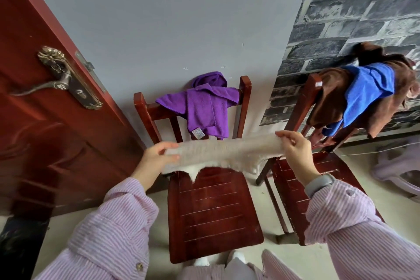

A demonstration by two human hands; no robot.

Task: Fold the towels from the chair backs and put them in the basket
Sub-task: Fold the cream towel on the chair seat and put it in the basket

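The left hand and right hand were well apart, each pinching one end of a beige towel stretched between them above the near chair's seat. The fold looked underway; next, the ends probably needed bringing together. Beyond, a purple towel hung on that chair's back, while blue and brown towels draped the right chair. No basket showed.
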